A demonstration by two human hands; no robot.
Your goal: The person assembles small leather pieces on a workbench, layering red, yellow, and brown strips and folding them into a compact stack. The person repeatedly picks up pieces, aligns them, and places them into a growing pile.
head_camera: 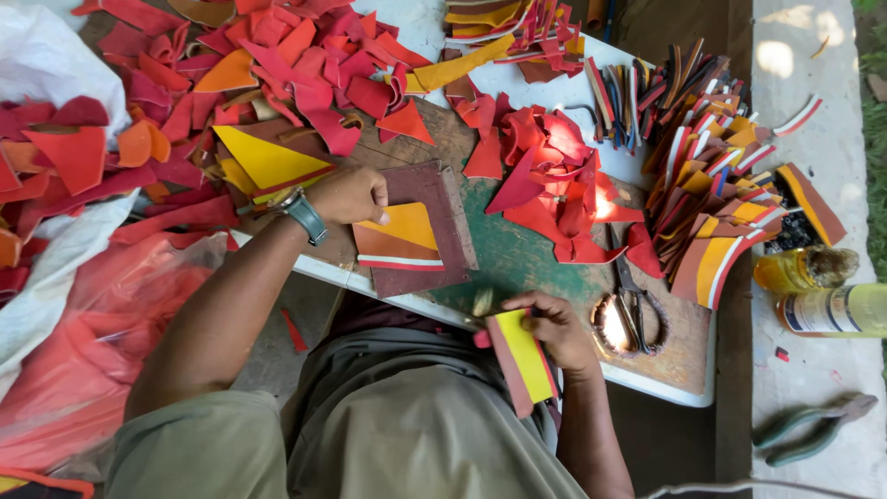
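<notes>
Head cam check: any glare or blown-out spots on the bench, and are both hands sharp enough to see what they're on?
Head view: sun glare burns out a spot beside the scissors and another on the red scraps; the concrete at right is dappled. The left hand, pressing the layered orange piece, and the right hand, gripping the yellow-faced strip, are both sharp. Edges bow slightly from the wide lens.

Scissors' tips (617,242) hide under red scraps (554,185); plastic bag (46,55) cut off.
</notes>
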